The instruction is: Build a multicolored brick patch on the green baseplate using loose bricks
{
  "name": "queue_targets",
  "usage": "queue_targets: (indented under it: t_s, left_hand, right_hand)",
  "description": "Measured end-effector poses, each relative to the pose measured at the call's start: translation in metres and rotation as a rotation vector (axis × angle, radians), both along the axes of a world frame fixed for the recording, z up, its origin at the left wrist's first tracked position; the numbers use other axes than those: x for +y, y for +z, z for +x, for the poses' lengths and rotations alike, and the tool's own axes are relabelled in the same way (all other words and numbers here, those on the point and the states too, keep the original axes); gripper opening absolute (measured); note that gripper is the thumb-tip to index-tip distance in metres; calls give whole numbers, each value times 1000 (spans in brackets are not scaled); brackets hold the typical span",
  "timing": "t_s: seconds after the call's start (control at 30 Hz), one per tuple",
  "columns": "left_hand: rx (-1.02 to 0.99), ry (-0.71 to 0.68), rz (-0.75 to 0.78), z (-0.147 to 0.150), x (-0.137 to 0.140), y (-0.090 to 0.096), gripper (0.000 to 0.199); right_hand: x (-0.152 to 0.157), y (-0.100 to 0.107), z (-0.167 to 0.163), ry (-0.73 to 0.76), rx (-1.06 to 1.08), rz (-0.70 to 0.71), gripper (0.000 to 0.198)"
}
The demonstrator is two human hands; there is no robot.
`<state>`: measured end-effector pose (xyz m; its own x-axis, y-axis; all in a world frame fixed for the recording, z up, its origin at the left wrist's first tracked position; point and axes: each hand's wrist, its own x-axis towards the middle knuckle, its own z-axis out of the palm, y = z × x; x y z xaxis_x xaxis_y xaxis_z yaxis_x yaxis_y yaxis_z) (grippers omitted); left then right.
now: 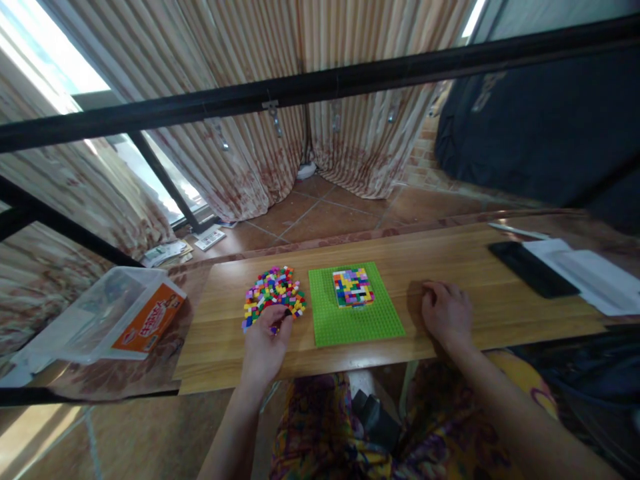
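Observation:
My left hand (267, 340) is over the near edge of a pile of small coloured toy bricks (273, 287). Its thumb and fingertips pinch a small black brick (287, 312). Right of the pile lies a green studded baseplate (325, 327). On it stands a low, roughly square block of bricks (353, 287) in mixed colours, with a few darker gaps on top. My right hand (449, 315) rests on the table right of the baseplate, its fingers loosely curled, and no object shows in it.
The wooden table (215, 347) carries a black phone-like slab (533, 268) and white papers (595, 277) at the right. A clear plastic tub (117, 313) with an orange label stands left of it. A dark metal bar (320, 83) crosses beyond the table, before striped curtains.

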<state>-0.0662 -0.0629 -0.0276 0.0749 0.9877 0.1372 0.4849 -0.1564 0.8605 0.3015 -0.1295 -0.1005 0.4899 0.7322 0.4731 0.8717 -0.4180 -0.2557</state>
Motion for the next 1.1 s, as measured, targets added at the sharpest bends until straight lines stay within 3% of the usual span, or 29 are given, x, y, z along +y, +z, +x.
queue_targets:
  t_s: [0.2,0.33,0.67,1.1]
  left_hand:
    - [44,-187,63,39,0,-3,14]
    - [56,-240,84,60,4,-5,15]
    - [100,-263,194,88,9,-13,21]
    - [90,-139,305,97,4,-35,19]
  right_hand:
    - [0,5,-3,-9,2,-7,29]
    - [0,6,-4,-10,0,-21,28]
    - [0,3,-1,16,20,-4,29]
    - [0,5,-3,-6,14,-30,28]
